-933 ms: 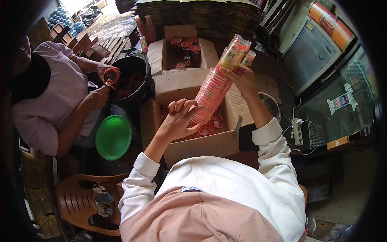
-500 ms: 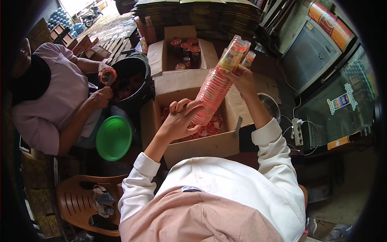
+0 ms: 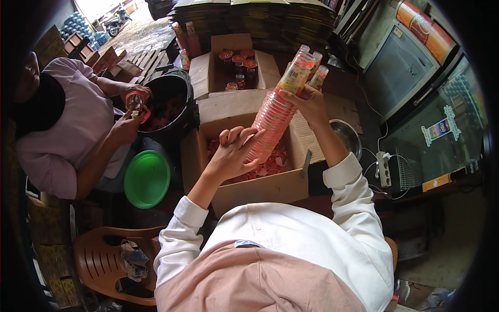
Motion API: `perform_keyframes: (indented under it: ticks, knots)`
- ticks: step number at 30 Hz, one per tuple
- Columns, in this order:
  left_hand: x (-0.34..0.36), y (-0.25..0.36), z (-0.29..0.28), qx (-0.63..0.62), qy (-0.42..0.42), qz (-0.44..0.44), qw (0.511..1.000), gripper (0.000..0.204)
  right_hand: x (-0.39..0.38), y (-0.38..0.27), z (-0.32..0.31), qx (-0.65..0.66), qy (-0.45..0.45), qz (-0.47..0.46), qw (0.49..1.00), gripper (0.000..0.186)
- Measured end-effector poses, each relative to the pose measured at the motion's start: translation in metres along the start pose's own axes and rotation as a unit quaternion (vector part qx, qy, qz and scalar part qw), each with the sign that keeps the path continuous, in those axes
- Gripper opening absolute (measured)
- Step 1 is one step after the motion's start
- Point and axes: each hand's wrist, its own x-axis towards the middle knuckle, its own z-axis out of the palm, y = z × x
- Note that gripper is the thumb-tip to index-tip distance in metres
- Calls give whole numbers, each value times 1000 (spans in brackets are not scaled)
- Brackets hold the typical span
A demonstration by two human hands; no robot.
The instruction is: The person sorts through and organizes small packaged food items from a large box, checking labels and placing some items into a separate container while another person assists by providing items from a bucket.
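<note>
Over the carton [image 3: 265, 192]: one tilted cup stack [image 3: 271, 115], your right hand [image 3: 309, 102] clasping high, left hand [image 3: 233, 151] spread against it lower; support both ends.

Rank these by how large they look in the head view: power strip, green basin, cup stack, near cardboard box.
1. Near cardboard box
2. Cup stack
3. Green basin
4. Power strip

Apparent size only; distances from the camera differ.

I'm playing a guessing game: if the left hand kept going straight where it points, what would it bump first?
The stack of cups. The left hand points up and rightward, and seems to be touching the stack's lower part, though exact contact is hard to tell.
</note>
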Motion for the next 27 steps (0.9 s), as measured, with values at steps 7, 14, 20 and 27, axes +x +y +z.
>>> perform_keyframes:
  ticks: [7,14,20,27]
  knots:
    - [2,1,0,5,23,7,1000,69,-4,-2,2,-14,-1,-4,1000,30]
    - [2,0,3,-1,20,7,1000,66,-4,-3,3,2,-2,-4,1000,29]
    - [5,3,0,-7,34,7,999,67,-7,-4,7,4,-10,1,1000,29]
    - [7,5,-1,17,28,-3,999,75,-9,-3,10,7,-15,-13,1000,28]
